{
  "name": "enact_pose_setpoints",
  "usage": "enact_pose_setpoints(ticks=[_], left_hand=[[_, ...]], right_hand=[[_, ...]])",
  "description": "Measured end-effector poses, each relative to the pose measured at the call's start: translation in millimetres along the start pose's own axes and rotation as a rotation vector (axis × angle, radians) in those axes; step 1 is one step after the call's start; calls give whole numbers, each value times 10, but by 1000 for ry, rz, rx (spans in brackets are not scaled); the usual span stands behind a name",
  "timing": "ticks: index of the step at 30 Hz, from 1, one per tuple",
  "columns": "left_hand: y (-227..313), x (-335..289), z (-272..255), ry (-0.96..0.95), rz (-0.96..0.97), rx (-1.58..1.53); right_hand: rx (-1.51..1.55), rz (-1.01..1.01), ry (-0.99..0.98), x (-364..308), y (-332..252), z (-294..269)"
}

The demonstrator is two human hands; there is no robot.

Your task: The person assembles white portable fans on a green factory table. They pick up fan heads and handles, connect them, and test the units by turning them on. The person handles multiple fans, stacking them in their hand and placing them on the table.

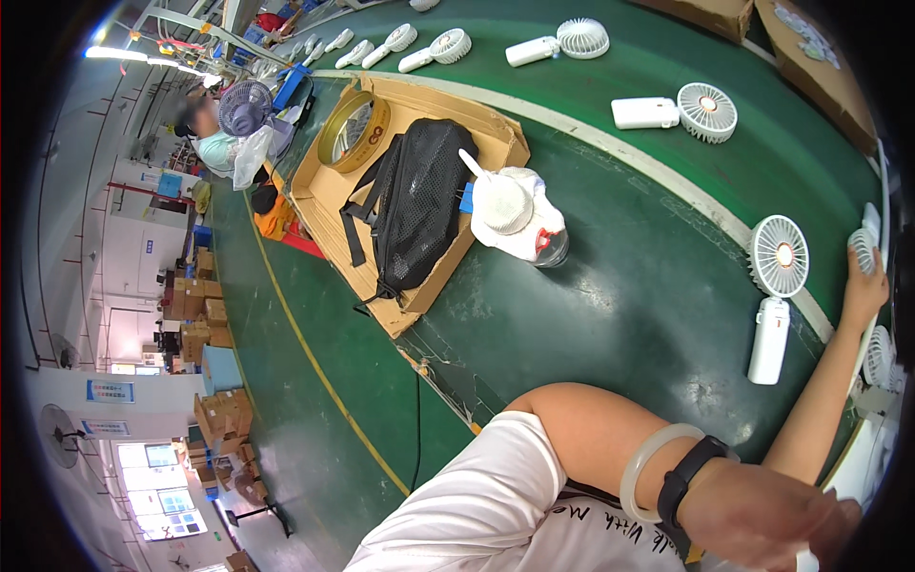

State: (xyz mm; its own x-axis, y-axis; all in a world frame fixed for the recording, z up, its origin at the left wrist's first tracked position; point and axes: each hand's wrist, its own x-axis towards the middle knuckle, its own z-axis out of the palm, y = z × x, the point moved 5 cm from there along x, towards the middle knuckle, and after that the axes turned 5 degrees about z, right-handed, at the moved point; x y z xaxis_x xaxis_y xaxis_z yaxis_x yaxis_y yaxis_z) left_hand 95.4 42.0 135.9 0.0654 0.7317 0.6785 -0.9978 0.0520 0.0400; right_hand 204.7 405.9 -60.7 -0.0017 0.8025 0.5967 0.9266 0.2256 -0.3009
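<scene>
At the right rim, my right hand has its fingers closed on a small white handheld fan, seen edge-on and partly covered by the fingers. My left forearm, with a pale bangle and a dark wristband, crosses in front of my body. The left hand is low on the right, blurred, its fingers curled; a bit of something white shows beneath it, too little to name. Nearest on the green table lies a white handheld fan, and farther off another handheld fan.
Several more white fans, including one handheld fan, form a row toward the far left. A cardboard tray holds a black mesh bag and a gold tape roll. A cloth-covered bottle stands beside it. A person sits far left.
</scene>
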Motion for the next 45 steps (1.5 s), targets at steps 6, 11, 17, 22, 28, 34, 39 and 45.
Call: enact_pose_setpoints(ticks=[6,11,17,22,28,34,39,45], left_hand=[[-31,-392,-372,377,-288,366],[276,-1311,-759,610,-368,1211],[693,-1659,-901,707,-197,1618],[794,-1715,-994,778,-228,1451],[751,-1703,-1009,834,-298,1361],[762,-1680,-909,860,-308,1145],[639,-1591,-799,799,-400,188],[624,-1693,-818,620,-496,11]], right_hand=[[189,-14,52,-577,-278,-716],[263,57,-57,-1062,-361,-1078],[244,122,-113,-1347,-253,-1377],[407,75,-188,-1625,-496,-1705],[554,172,-286,-1790,-369,-1902],[1450,493,-444,-1586,-380,-2139],[1840,302,-995,-1666,-666,-2251],[1586,181,-1326,-1735,-920,-2345]])
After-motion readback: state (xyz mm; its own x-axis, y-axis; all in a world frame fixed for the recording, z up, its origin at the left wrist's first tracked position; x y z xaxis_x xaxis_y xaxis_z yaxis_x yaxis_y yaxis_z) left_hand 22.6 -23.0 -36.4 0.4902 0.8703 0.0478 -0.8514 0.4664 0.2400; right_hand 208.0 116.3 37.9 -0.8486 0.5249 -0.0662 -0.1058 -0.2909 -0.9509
